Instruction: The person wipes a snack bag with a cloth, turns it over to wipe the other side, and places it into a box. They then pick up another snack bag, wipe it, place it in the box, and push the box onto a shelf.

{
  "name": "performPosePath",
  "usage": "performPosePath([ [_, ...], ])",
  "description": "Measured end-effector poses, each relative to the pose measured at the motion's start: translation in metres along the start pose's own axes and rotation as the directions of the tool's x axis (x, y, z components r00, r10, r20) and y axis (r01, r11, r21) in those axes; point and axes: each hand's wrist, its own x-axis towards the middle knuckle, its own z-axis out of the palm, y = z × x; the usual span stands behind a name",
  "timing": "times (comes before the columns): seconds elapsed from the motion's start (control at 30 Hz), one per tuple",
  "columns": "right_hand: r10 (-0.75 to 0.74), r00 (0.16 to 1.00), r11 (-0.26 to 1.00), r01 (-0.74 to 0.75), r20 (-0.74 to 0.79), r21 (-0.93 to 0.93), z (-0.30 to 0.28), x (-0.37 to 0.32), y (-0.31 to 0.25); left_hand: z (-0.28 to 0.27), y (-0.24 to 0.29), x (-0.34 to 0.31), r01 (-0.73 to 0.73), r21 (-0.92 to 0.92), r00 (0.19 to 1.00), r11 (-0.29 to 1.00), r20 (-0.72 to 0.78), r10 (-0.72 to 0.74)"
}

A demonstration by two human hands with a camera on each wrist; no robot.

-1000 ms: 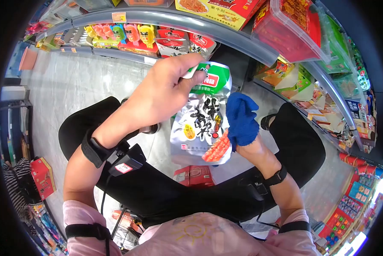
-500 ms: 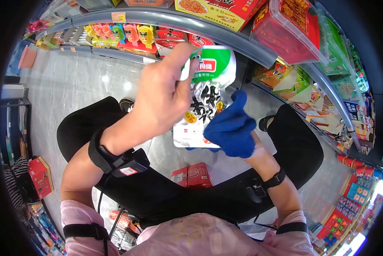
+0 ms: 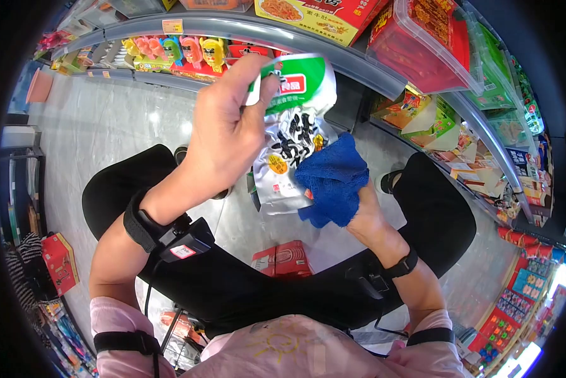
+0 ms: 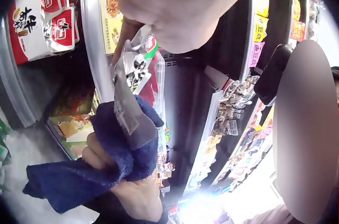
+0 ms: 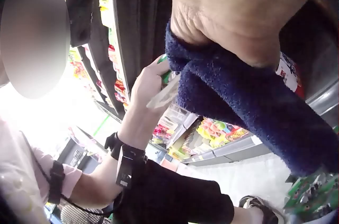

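My left hand (image 3: 229, 126) pinches the top left corner of a silver snack packet (image 3: 289, 135) with a green top band and black lettering. The packet hangs upright in front of my knees. A dark blue cloth (image 3: 336, 173) is in my right hand (image 3: 368, 217), bunched over the fingers and laid against the packet's lower right front. Seen from the left wrist, the cloth (image 4: 124, 144) wraps round the packet's lower edge (image 4: 130, 121), with the right fingers (image 4: 95, 152) curled into it. In the right wrist view the cloth (image 5: 238, 97) covers most of the right fingers.
A curved shelf edge (image 3: 232, 28) runs across the front, with boxed snacks and a clear bin (image 3: 421, 50) above. Toy-topped sweets (image 3: 194, 53) line the lower shelf. A red box (image 3: 283, 258) lies on the grey floor between my legs. More shelves stand at both sides.
The packet and my left hand have moved up and left. The cloth has gone from the packet's right edge onto its lower front, spreading flatter there.
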Motion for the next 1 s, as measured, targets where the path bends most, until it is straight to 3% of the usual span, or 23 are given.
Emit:
performPosePath([
  [0.03,-0.080,0.996,0.932,0.091,0.044,-0.351,0.000,0.001,-0.001,-0.001,-0.001,0.001,-0.004,-0.002,1.000,1.000,-0.005,0.004],
  [0.07,-0.140,0.984,0.737,0.180,0.113,-0.652,-0.001,0.001,-0.002,0.000,0.002,0.002,0.072,-0.109,0.996,0.991,-0.048,-0.078],
  [0.1,-0.139,0.984,0.736,0.181,0.115,-0.652,-0.001,0.002,-0.005,-0.002,0.001,0.004,0.071,-0.107,0.996,0.992,-0.050,-0.077],
  [0.17,-0.055,0.997,0.687,0.078,0.056,-0.723,-0.003,0.002,-0.012,-0.007,-0.004,0.008,0.012,-0.117,0.981,0.993,-0.189,-0.034],
  [0.2,-0.174,0.976,0.728,0.216,0.129,-0.651,-0.008,0.002,-0.007,-0.010,-0.005,0.010,-0.028,-0.052,0.975,0.998,-0.222,0.016],
  [0.23,-0.176,0.976,0.727,0.217,0.129,-0.652,-0.008,0.002,-0.006,-0.010,-0.003,0.010,-0.030,-0.053,0.975,0.998,-0.222,0.017],
  [0.3,-0.152,0.986,0.766,0.164,0.073,-0.621,-0.006,0.000,-0.003,-0.008,0.002,0.008,0.038,-0.198,0.960,0.979,-0.264,-0.091],
  [0.33,-0.139,0.989,0.785,0.138,0.046,-0.604,-0.006,-0.001,-0.002,-0.008,0.001,0.006,0.039,-0.062,0.965,0.997,-0.256,-0.053],
  [0.43,-0.094,0.995,0.836,0.057,-0.039,-0.545,-0.004,-0.003,0.002,0.008,0.002,-0.005,0.020,-0.165,0.966,0.986,-0.250,-0.062],
  [0.47,-0.076,0.995,0.851,0.031,-0.065,-0.524,-0.003,-0.004,0.003,0.012,-0.002,-0.009,0.031,-0.101,0.977,0.994,-0.205,-0.052],
  [0.5,-0.058,0.994,0.865,0.005,-0.090,-0.502,-0.003,-0.004,0.003,0.018,-0.002,-0.017,0.080,-0.154,0.982,0.985,-0.157,-0.104],
  [0.57,-0.018,0.990,0.889,-0.047,-0.137,-0.455,-0.002,-0.004,0.005,0.022,-0.004,-0.020,0.012,-0.178,0.994,0.984,-0.102,-0.030],
  [0.6,0.002,0.987,0.900,-0.071,-0.160,-0.429,-0.002,-0.004,0.005,0.018,0.000,-0.021,0.126,-0.154,0.991,0.980,-0.015,-0.130],
  [0.67,0.019,0.982,0.911,-0.094,-0.188,-0.402,-0.007,-0.004,0.002,0.017,-0.008,-0.014,0.108,-0.165,0.991,0.980,-0.060,-0.119],
  [0.7,-0.232,0.964,0.484,0.232,0.132,-0.843,-0.013,-0.003,0.000,0.016,-0.008,-0.010,0.088,-0.174,0.988,0.981,-0.110,-0.108],
  [0.73,-0.231,0.825,-0.161,0.490,0.515,-0.857,-0.017,-0.002,-0.002,0.011,-0.007,-0.009,0.137,-0.227,0.984,0.964,-0.082,-0.159],
  [0.77,-0.231,0.825,-0.161,0.490,0.515,-0.857,-0.013,-0.005,-0.006,0.009,-0.002,-0.005,0.137,-0.227,0.984,0.964,-0.083,-0.159],
  [0.83,-0.080,0.961,0.396,0.273,0.264,-0.877,0.001,-0.012,-0.014,0.006,0.003,-0.001,0.179,-0.351,0.976,0.919,-0.055,-0.211],
  [0.97,-0.063,0.954,0.415,0.291,0.292,-0.862,0.000,-0.013,-0.014,0.004,0.007,0.002,0.178,-0.357,0.976,0.917,-0.056,-0.211],
  [1.0,-0.079,0.970,0.542,0.237,0.232,-0.806,0.002,-0.014,-0.012,0.003,0.008,0.003,0.178,-0.357,0.976,0.917,-0.057,-0.211],
])
